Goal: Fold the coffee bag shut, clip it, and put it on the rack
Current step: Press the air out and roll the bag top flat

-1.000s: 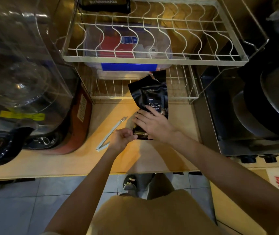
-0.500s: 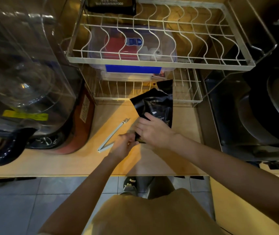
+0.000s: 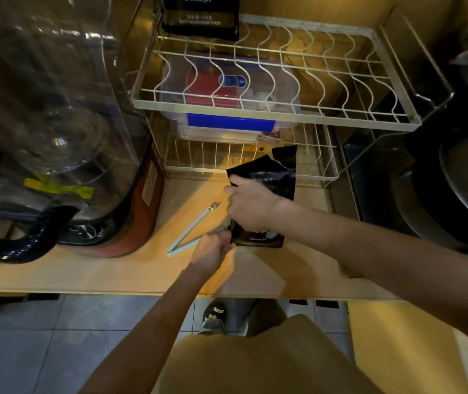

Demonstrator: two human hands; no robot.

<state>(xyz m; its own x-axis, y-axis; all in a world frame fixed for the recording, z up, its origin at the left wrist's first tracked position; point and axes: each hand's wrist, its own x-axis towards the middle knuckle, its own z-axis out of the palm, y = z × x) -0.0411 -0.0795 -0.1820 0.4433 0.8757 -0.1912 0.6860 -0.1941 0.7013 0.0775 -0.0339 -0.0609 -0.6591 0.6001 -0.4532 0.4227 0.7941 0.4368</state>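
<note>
Two hands grip coffee bag (image 3: 267, 177); top unfolded, unclipped.

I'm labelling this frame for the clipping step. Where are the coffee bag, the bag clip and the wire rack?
coffee bag (image 3: 279, 177): head view, on its crumpled upper body above the right hand.
bag clip (image 3: 191, 227): head view, mid-length of its upper pale arm.
wire rack (image 3: 255, 108): head view, front rail of the upper shelf.

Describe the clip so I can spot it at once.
Start at the wire rack on the wooden counter. In front of it, left of the black coffee bag, lies the clip, beside the left hand. It is a long pale bar, sprung open in a narrow V, the only light, thin thing there.
</note>
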